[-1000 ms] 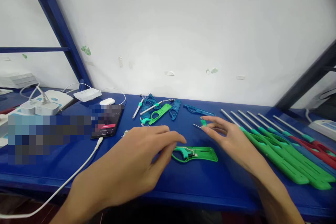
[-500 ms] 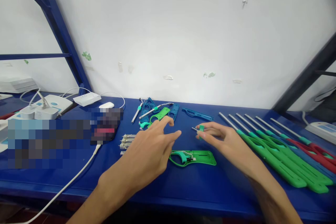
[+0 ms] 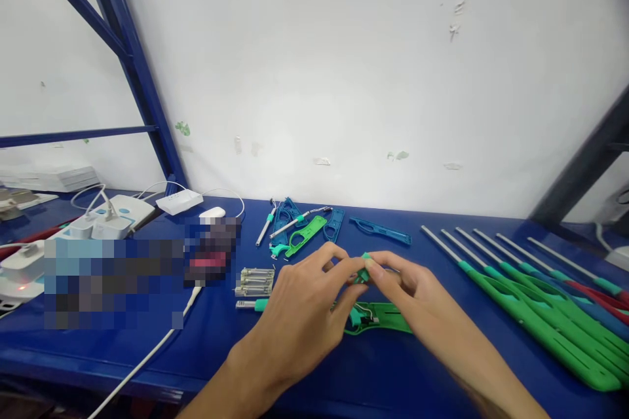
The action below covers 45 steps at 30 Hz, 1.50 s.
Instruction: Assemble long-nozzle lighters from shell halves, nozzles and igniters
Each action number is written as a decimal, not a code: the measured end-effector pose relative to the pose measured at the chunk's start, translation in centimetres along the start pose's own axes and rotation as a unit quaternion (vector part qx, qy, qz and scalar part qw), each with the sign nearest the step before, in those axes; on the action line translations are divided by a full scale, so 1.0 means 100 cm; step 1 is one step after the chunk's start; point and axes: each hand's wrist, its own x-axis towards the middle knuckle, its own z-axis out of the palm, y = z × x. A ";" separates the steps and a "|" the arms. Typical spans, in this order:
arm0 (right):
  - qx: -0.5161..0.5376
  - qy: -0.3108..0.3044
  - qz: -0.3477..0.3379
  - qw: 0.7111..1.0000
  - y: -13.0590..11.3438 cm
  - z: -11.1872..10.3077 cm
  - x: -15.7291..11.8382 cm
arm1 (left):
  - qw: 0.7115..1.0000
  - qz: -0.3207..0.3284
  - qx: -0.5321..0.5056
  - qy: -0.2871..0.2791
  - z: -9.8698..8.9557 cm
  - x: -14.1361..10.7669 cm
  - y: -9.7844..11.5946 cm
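A small green plastic piece (image 3: 362,270) is pinched between the fingertips of both hands at the middle of the view. My left hand (image 3: 314,301) closes on it from the left, and my right hand (image 3: 403,278) from the right. Beneath them lies a green lighter shell (image 3: 396,319) with a turquoise trigger and wires inside, partly hidden by my hands. A metal tube with a turquoise collar (image 3: 248,304) sticks out to the left of my left hand. Clear fluid cartridges (image 3: 255,280) lie just behind that tube.
Blue half-shells (image 3: 381,230), a light green half-shell (image 3: 307,236) and loose metal tubes lie near the wall. Several long lighters (image 3: 531,314) line the right side. At the left are a phone (image 3: 211,252), white cable (image 3: 147,366) and power strip (image 3: 130,209).
My left hand has moved right and its fingers have closed on the green piece that my right hand was holding. The camera view has shifted a little, so the table sits lower.
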 end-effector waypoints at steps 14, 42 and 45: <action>-0.094 -0.002 -0.023 0.995 0.009 -0.010 0.005 | 0.998 0.044 0.011 0.054 -0.006 0.006 -0.014; -0.018 0.050 -0.086 0.995 0.003 0.002 0.001 | 0.990 -0.084 -0.025 -0.108 -0.012 0.005 0.005; -0.056 0.079 -0.100 0.990 0.001 -0.001 -0.001 | 0.990 -0.072 -0.013 -0.123 -0.015 0.005 0.004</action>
